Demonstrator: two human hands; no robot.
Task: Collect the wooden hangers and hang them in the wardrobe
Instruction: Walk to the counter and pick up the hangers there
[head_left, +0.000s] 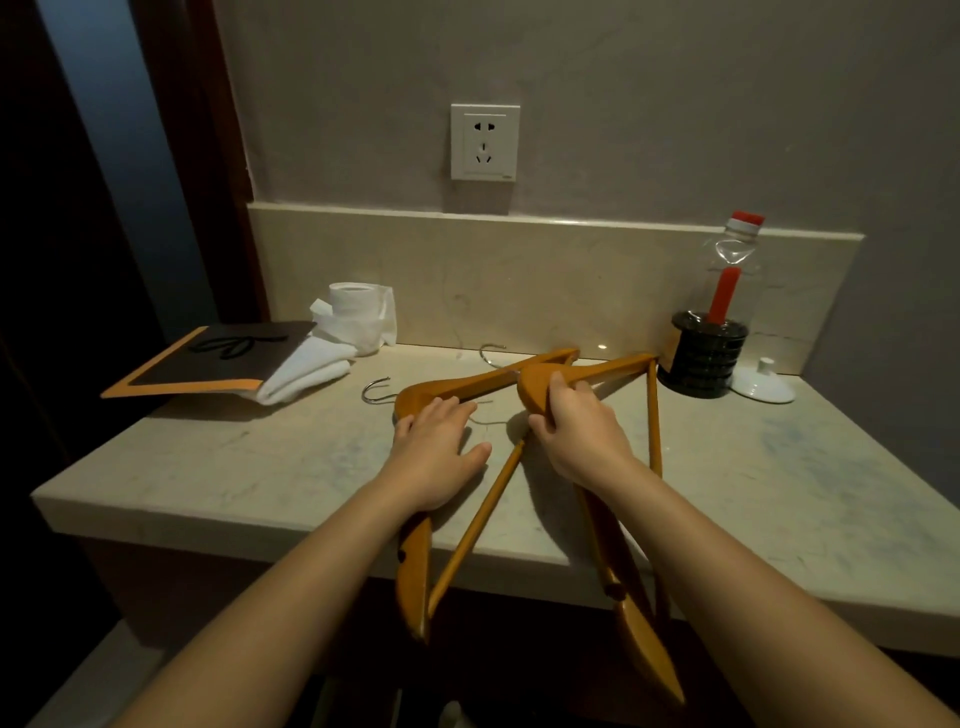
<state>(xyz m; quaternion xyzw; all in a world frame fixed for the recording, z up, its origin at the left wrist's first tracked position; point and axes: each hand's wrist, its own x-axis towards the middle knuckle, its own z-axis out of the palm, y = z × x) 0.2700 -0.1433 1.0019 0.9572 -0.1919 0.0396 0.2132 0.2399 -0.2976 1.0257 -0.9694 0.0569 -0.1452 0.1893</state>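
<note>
Left hand (441, 447) lies flat, fingers straight, on the left hanger (415, 571); right hand (576, 436) grips the right hanger (540, 387) at its apex. The 2 hangers cross on the counter (234, 467), near ends overhanging its edge. Probably stiff, light, smooth wood, so the thick apex looks the surest hold
</note>
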